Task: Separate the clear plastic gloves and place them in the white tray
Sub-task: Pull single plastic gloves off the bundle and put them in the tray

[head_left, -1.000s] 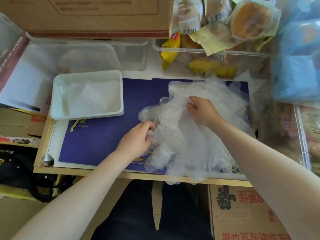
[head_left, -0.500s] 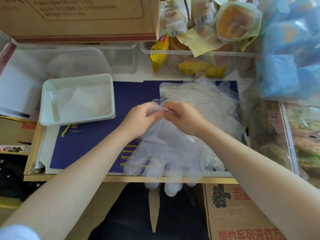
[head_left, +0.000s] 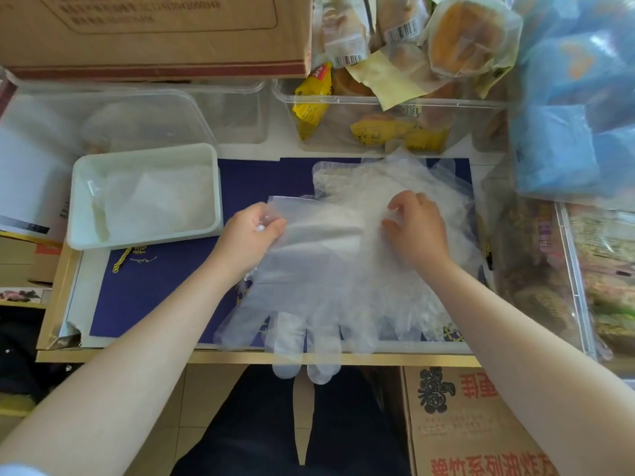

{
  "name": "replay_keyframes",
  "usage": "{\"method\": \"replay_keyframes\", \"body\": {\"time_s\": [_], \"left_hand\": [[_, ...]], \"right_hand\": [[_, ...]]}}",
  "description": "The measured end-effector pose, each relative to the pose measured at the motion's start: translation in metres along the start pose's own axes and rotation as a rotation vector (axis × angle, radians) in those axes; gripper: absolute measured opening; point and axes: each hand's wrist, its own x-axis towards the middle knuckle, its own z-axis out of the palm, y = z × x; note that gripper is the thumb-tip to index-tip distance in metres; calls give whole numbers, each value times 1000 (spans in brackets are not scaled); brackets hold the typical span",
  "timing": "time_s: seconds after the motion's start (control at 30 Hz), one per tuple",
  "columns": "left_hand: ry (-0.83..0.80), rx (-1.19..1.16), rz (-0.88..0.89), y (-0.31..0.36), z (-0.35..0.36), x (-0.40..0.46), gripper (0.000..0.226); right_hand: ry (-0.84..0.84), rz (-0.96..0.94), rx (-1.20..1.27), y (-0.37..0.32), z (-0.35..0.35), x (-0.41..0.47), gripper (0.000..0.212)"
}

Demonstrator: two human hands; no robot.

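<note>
Saw left hand (head_left: 252,235) pinching cuff of clear plastic glove (head_left: 309,286), fingers curled. Right hand (head_left: 417,231) at 3 o'clock, fingers curled, pressing glove pile (head_left: 395,187). White tray (head_left: 144,197) at 9 o'clock.

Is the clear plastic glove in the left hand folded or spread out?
Spread out: the clear plastic glove lies flat, fingers past the table edge; the left hand pinches its cuff.

Both bare forearms are extended from the lower corners toward the centre, the left from 7 o'clock, the right from 5 o'clock. The left hand (head_left: 251,231) is held knuckles up, thumb and forefinger pinched on the cuff of a glove (head_left: 309,269). The right hand (head_left: 417,228), at 3 o'clock from the left and well apart from it, is held palm down with fingers curled onto the plastic; its grip cannot be judged.
</note>
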Motion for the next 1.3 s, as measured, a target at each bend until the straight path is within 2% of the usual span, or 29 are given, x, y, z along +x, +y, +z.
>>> {"method": "replay_keyframes", "body": {"time_s": [0.07,0.13,0.23,0.33,0.47,0.57,0.67,0.8,0.87,0.97,1.1,1.2,1.3], "left_hand": [[16,-33,-13,-3,-3,0,14],[7,-54,1,-6,-6,0,16],[-47,2,58,-6,-11,-1,18],[-130,114,123,-3,-12,-3,18],[-189,57,210,4,-9,-2,20],[-263,67,265,11,-2,5,15],[-257,25,239,21,7,13,13],[-256,-234,195,39,14,16,15],[-271,-356,191,44,13,13,14],[-233,-380,263,44,7,8,14],[-199,-342,329,39,-11,2,16],[-198,-268,416,34,-25,1,16],[-176,-188,462,31,-35,2,5]], "right_hand": [[73,-2,-166,9,2,4,48],[83,65,-161,15,4,10,57],[104,83,-181,20,7,15,48],[168,81,-65,17,7,17,30],[197,55,228,6,-2,12,10],[160,1,465,-3,-17,2,18],[72,-100,725,-12,-38,-10,28],[-101,-138,1120,-18,-56,-23,21],[-119,-111,1215,-21,-61,-27,19],[-30,2,1166,-22,-61,-30,12],[123,154,1013,-16,-57,-28,13],[119,151,988,-17,-53,-32,16],[65,143,1039,-24,-50,-37,17]]}}
